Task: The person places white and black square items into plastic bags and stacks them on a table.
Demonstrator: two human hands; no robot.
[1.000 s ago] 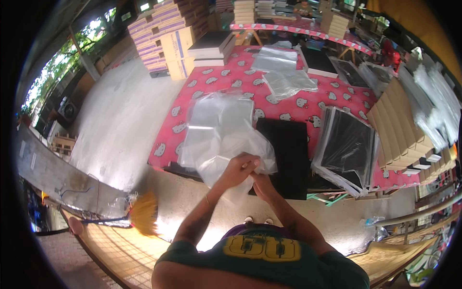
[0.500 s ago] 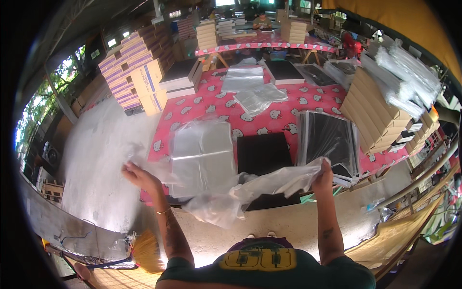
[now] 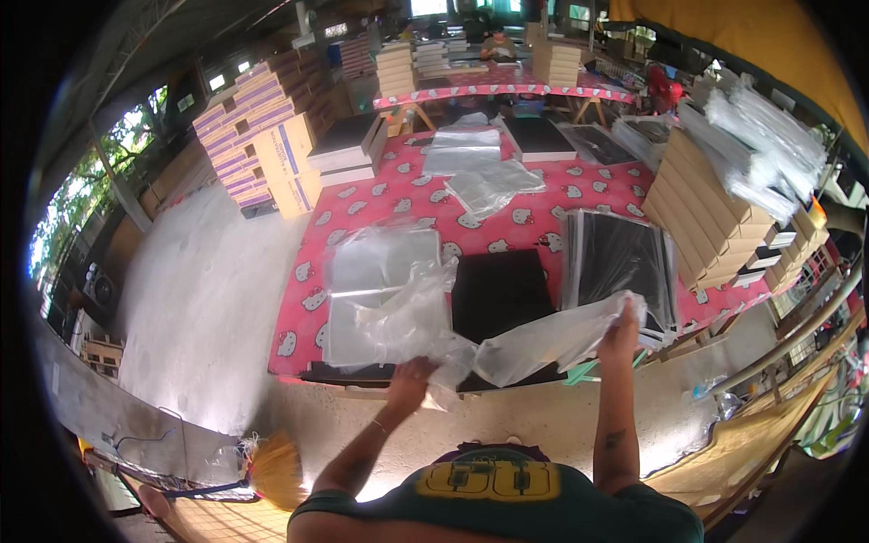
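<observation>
A crumpled clear plastic bag (image 3: 539, 346) stretches between my hands across the table's near edge. My right hand (image 3: 621, 335) pinches its right end, in front of a stack of black pieces in clear plastic (image 3: 620, 258). Lower and nearer the middle, my left hand (image 3: 410, 384) is closed on the bag's gathered left part. Loose folds of it rise over a flat pile of clear plastic bags (image 3: 362, 258). Between the two piles lies a flat black rectangular board (image 3: 502, 282), its near part covered by the plastic.
A pink patterned cloth covers the table (image 3: 362, 201). More plastic sleeves (image 3: 493, 188) and black-topped stacks (image 3: 539, 136) lie farther back. Brown cartons (image 3: 701, 213) stand at right, boxes (image 3: 262, 145) at left. A person (image 3: 497, 45) sits at a far table. A broom (image 3: 274, 471) lies lower left.
My left hand has swung from the far left in toward the middle, bunching the plastic over the clear pile. My right hand has shifted slightly right, still gripping its end.
</observation>
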